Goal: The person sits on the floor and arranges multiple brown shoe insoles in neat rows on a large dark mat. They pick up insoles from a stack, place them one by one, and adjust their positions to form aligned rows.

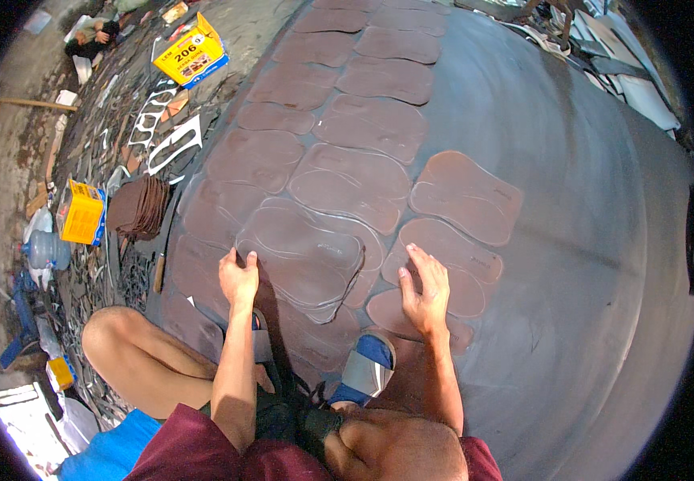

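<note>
Brown, sole-shaped sheets lie in rows over a large dark grey sheet (555, 321). In front of me a loose brown sole (303, 252) rests on top of the others, its right edge slightly raised with a shadow beneath. My left hand (240, 278) pinches this sole's left edge between thumb and fingers. My right hand (427, 293) is open, fingers apart, above a brown sole (463, 268) to the right. Beyond that sole lies another brown sole (467, 196). My sandalled foot (367, 369) stands on the soles between my hands.
Yellow boxes (84, 212) (191, 52) stand among dark cut strips on the left. Beside the nearer box is a stack of brown sheets (139, 208), with a knife handle (159, 272) below. A water jug (46, 250) stands farther left. Scrap pieces (627, 72) pile up at the far right.
</note>
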